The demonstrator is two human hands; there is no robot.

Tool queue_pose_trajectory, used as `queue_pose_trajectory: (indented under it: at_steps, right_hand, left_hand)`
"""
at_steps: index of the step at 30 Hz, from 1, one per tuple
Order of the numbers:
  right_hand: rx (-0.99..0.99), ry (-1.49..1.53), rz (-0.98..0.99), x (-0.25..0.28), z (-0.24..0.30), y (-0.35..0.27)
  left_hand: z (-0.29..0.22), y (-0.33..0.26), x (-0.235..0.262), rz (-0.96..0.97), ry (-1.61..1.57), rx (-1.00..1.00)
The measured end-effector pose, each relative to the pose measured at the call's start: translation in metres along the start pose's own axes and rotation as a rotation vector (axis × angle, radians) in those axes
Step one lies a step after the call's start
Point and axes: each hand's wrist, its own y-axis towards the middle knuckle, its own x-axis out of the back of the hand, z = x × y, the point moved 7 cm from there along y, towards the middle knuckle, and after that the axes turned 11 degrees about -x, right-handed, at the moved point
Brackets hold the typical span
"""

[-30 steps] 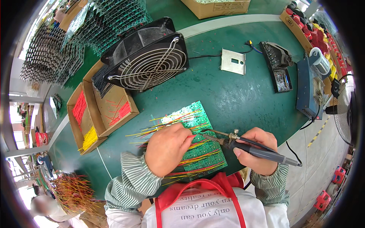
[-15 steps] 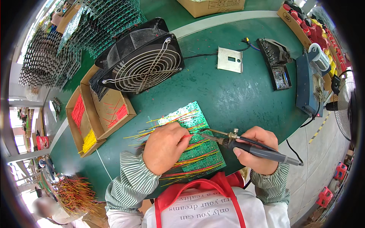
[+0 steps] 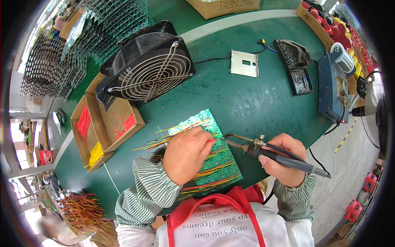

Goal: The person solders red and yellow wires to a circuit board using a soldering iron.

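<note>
My left hand (image 3: 186, 155) is over a green circuit board panel (image 3: 225, 159), thumb and fingertips pinched on a red wire (image 3: 212, 140) whose end points to the right. The wire's other end is hidden by the hand. Rows of red, yellow and black wires stick out from the panel to the left. My right hand (image 3: 288, 158) grips a grey soldering iron (image 3: 284, 163) with a thin curved metal tube (image 3: 242, 138) clamped along it. The iron's tip points left, beside the panel's right edge, a little apart from the red wire's end.
Beyond the panel stands a black fan (image 3: 154, 68). Left of it is a cardboard box (image 3: 138, 119) of red, yellow and black wires. A metal plate (image 3: 244, 64), a black tool holder (image 3: 294, 66) and a blue soldering station (image 3: 331, 90) with a solder spool (image 3: 341, 55) sit farther right.
The soldering iron in my right hand has drawn back to the right, away from the wires. My left hand has shifted slightly right and farther over the panel, still pinching the red wire.
</note>
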Motion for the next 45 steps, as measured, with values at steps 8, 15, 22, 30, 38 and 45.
queue_pose_trajectory:
  at_steps: [8,15,22,30,38,45]
  right_hand:
    - [-0.044,-0.017,0.028,-0.003,-0.005,0.003]
    - [-0.011,0.021,0.006,0.004,-0.003,-0.001]
    - [0.043,-0.006,0.035,0.007,0.003,-0.013]
    - [0.182,0.066,0.222,-0.031,0.012,-0.025]
    - [0.109,0.061,0.282,-0.052,0.008,-0.026]
    - [0.098,0.074,0.288,-0.061,0.006,-0.025]
  left_hand:
    - [0.000,0.004,-0.002,-0.003,-0.029,0.005]
    - [0.002,0.003,-0.003,-0.003,-0.026,0.008]
    - [-0.015,-0.012,0.027,-0.038,0.095,-0.055]
    - [-0.011,-0.073,0.024,0.012,-0.087,0.152]
    - [0.006,-0.079,0.014,0.014,-0.125,0.181]
    - [0.007,-0.079,0.013,0.017,-0.144,0.186]
